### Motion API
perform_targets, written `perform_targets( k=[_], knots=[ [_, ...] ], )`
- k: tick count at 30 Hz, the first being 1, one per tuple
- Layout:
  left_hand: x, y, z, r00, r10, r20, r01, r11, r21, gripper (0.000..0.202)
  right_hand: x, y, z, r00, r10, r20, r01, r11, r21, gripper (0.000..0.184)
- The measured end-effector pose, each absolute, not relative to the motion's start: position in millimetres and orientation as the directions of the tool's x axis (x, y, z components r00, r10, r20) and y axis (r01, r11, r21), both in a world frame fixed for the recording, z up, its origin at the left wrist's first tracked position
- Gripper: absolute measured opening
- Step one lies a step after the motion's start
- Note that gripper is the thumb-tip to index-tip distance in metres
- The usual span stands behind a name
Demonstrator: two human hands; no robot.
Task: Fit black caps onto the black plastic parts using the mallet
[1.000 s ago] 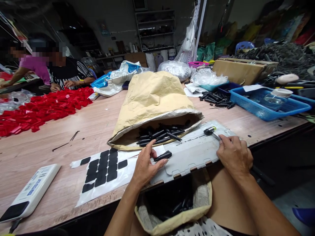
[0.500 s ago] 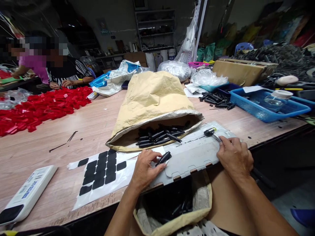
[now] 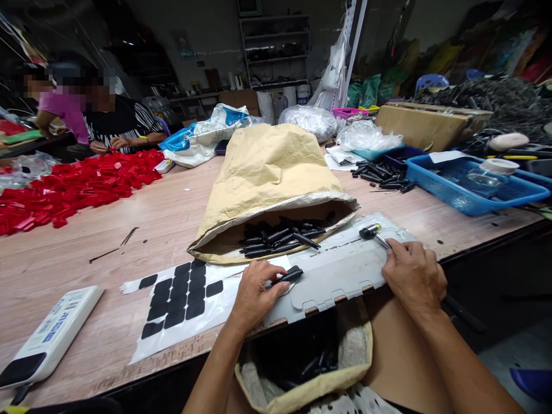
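Note:
My left hand (image 3: 257, 290) pinches a short black cylindrical part (image 3: 291, 275) between thumb and fingers, over the near left of a grey board (image 3: 332, 282). My right hand (image 3: 414, 273) is closed around the handle of a small hammer (image 3: 374, 232), its black and yellow-green head low over the board's far right. Behind the board lies a yellow-brown paper sack (image 3: 276, 158), its mouth facing me with several black tubes (image 3: 280, 237) inside. Left of my left hand is a white sheet with black rounded squares (image 3: 181, 293).
An open sack (image 3: 368, 339) with dark parts hangs below the table edge. A white power bank-like box (image 3: 56, 333) lies at left, red pieces (image 3: 77, 184) pile up behind. At right stands a blue basket (image 3: 466, 192) beside black parts (image 3: 382, 174). A co-worker (image 3: 125, 123) sits across.
The black part in my left hand has turned from a steep slant to lying nearly level. My right hand with the hammer has barely moved; the view has shifted slightly.

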State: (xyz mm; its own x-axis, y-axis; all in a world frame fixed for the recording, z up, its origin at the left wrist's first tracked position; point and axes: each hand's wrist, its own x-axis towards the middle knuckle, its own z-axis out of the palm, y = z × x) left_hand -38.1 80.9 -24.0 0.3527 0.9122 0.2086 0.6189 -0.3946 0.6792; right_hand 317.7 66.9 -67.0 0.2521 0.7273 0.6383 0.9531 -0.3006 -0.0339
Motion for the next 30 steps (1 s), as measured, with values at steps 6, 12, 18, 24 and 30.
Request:
perform_targets(
  k=[6,12,18,24,30],
  knots=[
    [-38.6,77.8,-35.9,0.244,0.932,0.267,0.566,-0.36,0.741,0.074,316.8,65.9,-66.2,0.25,0.722,0.645,0.953,-0.303,-0.03,0.03],
    [-36.7,76.8,-38.9,0.228,0.913,0.338,0.568,-0.407,0.716,0.087,317.6,66.2,-66.3,0.256,0.734,0.629,0.951,-0.307,-0.03,0.029],
    [-36.6,70.0,-35.3,0.009,0.769,0.639,0.551,-0.537,0.639,0.087,317.2,66.0,-66.5,0.249,0.73,0.636,0.954,-0.3,-0.029,0.03],
    [-37.3,64.8,-29.4,0.386,0.697,0.605,0.6,-0.688,0.409,0.026,318.1,66.6,-67.0,0.252,0.733,0.632,0.953,-0.302,-0.031,0.03],
    [-35.1,66.0,-24.5,0.42,0.729,0.541,0.613,-0.667,0.424,0.013,317.8,66.2,-66.2,0.239,0.732,0.638,0.954,-0.299,-0.016,0.029]
  ],
)
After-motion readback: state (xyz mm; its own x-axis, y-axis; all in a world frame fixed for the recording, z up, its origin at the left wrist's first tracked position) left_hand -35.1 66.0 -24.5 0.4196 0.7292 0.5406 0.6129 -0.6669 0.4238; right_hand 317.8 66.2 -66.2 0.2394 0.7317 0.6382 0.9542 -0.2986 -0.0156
